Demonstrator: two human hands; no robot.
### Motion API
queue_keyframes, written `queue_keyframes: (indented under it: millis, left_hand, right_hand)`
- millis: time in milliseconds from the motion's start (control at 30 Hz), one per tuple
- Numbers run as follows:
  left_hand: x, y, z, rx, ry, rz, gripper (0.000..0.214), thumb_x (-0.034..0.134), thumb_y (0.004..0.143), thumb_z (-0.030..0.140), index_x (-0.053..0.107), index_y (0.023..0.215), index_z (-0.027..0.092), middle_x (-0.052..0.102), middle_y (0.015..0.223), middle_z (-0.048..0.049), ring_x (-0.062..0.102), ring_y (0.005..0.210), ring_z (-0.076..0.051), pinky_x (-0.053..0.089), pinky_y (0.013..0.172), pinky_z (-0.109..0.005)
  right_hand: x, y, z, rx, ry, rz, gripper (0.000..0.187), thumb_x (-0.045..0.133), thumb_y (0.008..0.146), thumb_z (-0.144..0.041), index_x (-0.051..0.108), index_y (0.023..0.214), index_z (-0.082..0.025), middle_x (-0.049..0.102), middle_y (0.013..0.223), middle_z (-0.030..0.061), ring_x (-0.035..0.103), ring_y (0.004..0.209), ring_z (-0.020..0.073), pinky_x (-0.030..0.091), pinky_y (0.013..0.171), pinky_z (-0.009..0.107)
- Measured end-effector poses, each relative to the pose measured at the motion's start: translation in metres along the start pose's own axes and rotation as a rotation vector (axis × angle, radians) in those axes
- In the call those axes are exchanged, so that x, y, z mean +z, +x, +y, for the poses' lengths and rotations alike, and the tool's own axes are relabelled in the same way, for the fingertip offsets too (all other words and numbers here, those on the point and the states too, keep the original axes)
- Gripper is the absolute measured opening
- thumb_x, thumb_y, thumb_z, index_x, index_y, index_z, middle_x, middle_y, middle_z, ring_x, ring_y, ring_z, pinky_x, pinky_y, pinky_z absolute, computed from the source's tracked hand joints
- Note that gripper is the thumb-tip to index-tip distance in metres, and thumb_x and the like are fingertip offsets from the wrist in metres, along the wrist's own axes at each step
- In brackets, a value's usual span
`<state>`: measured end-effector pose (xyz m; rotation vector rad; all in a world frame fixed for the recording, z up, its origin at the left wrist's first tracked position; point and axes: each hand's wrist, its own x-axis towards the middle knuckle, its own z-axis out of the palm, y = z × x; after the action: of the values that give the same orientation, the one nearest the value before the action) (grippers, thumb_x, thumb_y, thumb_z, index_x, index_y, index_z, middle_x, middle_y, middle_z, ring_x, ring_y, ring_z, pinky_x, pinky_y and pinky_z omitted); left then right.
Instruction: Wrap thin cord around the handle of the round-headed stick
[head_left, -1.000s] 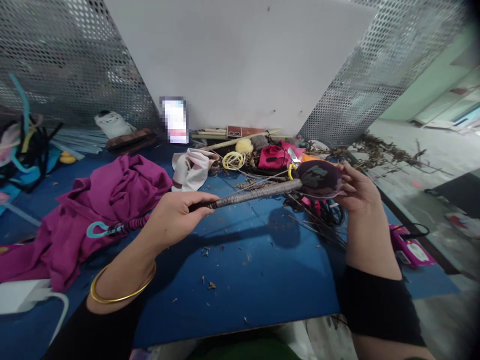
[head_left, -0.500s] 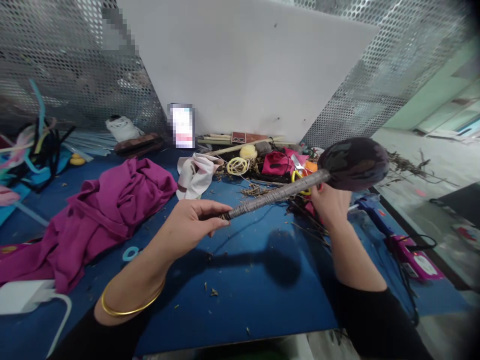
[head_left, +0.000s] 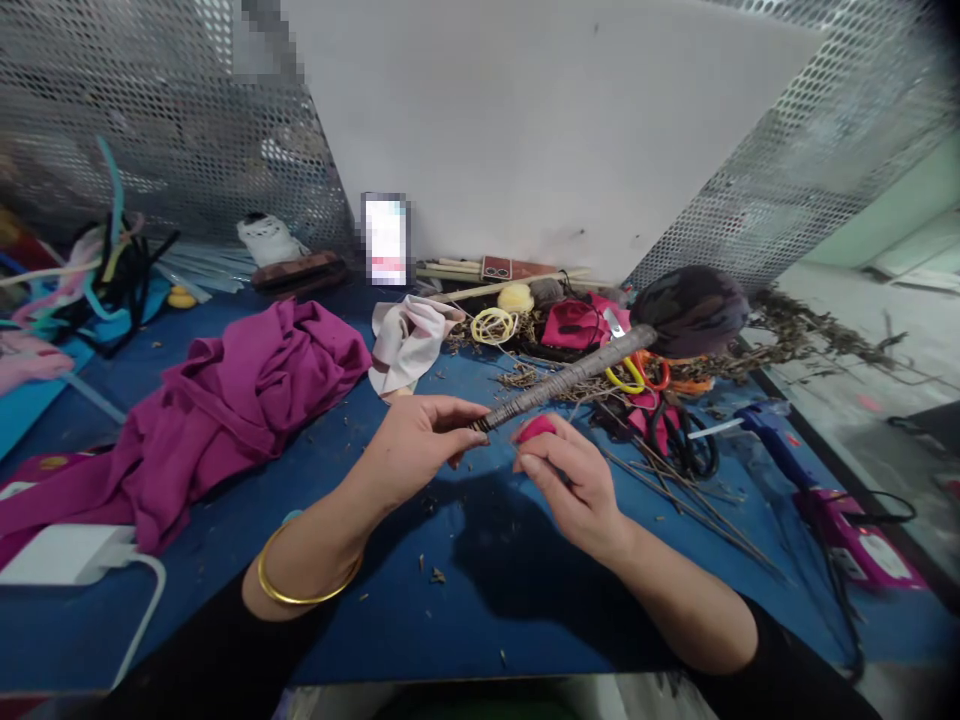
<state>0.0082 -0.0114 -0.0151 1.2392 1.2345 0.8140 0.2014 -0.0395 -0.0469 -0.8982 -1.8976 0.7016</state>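
Observation:
My left hand [head_left: 420,445], a gold bangle at its wrist, pinches the near end of a grey, thread-wrapped stick [head_left: 566,378]. The stick slants up to the right and ends in a large dark, mottled ball-shaped head [head_left: 691,310], held above the blue table [head_left: 360,640]. Closed fingers of my right hand [head_left: 574,480] grip a small pink-red piece [head_left: 535,429], apparently cloth, just right of the stick's lower end. It is partly hidden by the fingers.
Purple cloth [head_left: 255,380] lies heaped on the left, by a white charger [head_left: 67,553]. Scissors [head_left: 637,374], dry twigs [head_left: 697,500], pink cloth [head_left: 574,322] and a blue glue gun [head_left: 772,440] lie on the right. A phone [head_left: 386,240] leans on the white board [head_left: 510,130].
My right hand has come back from beneath the ball-shaped head to near the stick's lower end, now holding the pink-red piece. My left hand keeps its pinch on the stick.

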Motion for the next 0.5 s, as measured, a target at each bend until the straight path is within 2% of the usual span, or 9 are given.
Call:
queue_keyframes:
  millis: [100, 167, 233, 300, 400, 500]
  left_hand:
    - [0.006, 0.001, -0.005, -0.025, -0.036, -0.016, 0.025, 0.073, 0.064, 0.021, 0.074, 0.087, 0.012, 0.066, 0.058, 0.0013, 0.048, 0.046, -0.007, 0.038, 0.045, -0.018]
    - [0.011, 0.002, -0.008, -0.038, -0.042, -0.025, 0.023, 0.071, 0.065, 0.020, 0.075, 0.086, 0.013, 0.069, 0.063, -0.0004, 0.053, 0.050, -0.008, 0.041, 0.047, -0.019]
    - [0.014, 0.003, -0.010, -0.034, -0.006, -0.016, 0.023, 0.069, 0.065, 0.017, 0.075, 0.087, 0.013, 0.071, 0.064, -0.0009, 0.055, 0.051, -0.009, 0.044, 0.050, -0.020]
    - [0.016, 0.003, -0.011, -0.005, 0.060, 0.013, 0.025, 0.069, 0.065, 0.017, 0.075, 0.089, 0.013, 0.073, 0.068, -0.0016, 0.058, 0.053, -0.011, 0.048, 0.054, -0.022]
    - [0.018, 0.003, -0.013, 0.080, 0.172, 0.058, 0.026, 0.068, 0.068, 0.019, 0.075, 0.093, 0.015, 0.077, 0.082, -0.0039, 0.067, 0.069, -0.017, 0.054, 0.069, -0.028]
    - [0.018, 0.002, -0.015, 0.156, 0.289, 0.068, 0.025, 0.067, 0.071, 0.022, 0.076, 0.093, 0.017, 0.078, 0.090, -0.0041, 0.070, 0.083, -0.021, 0.054, 0.083, -0.033]
  right_hand:
    - [0.001, -0.003, -0.003, -0.020, 0.234, -0.013, 0.022, 0.045, 0.095, -0.025, 0.061, 0.082, -0.019, 0.060, 0.098, 0.0096, 0.057, 0.101, 0.0219, 0.046, 0.087, 0.038]
    - [0.005, -0.004, -0.002, 0.038, 0.439, -0.043, 0.026, 0.040, 0.098, -0.028, 0.058, 0.081, -0.019, 0.062, 0.089, 0.0082, 0.059, 0.091, 0.0206, 0.048, 0.080, 0.037]
    - [0.009, -0.005, -0.001, 0.110, 0.537, -0.052, 0.030, 0.036, 0.099, -0.031, 0.053, 0.076, -0.020, 0.056, 0.071, 0.0033, 0.056, 0.070, 0.0163, 0.047, 0.066, 0.031]
    - [0.010, -0.004, -0.002, 0.113, 0.430, -0.070, 0.031, 0.038, 0.099, -0.029, 0.050, 0.072, -0.019, 0.050, 0.064, 0.0002, 0.049, 0.060, 0.0129, 0.043, 0.059, 0.027]
    - [0.009, -0.003, -0.006, -0.051, 0.146, -0.099, 0.028, 0.040, 0.096, -0.021, 0.049, 0.070, -0.019, 0.049, 0.065, 0.0001, 0.047, 0.062, 0.0126, 0.041, 0.061, 0.026]
    - [0.009, -0.004, -0.010, -0.156, -0.001, -0.097, 0.025, 0.038, 0.094, -0.016, 0.047, 0.072, -0.020, 0.048, 0.064, 0.0007, 0.045, 0.063, 0.0139, 0.040, 0.061, 0.027]
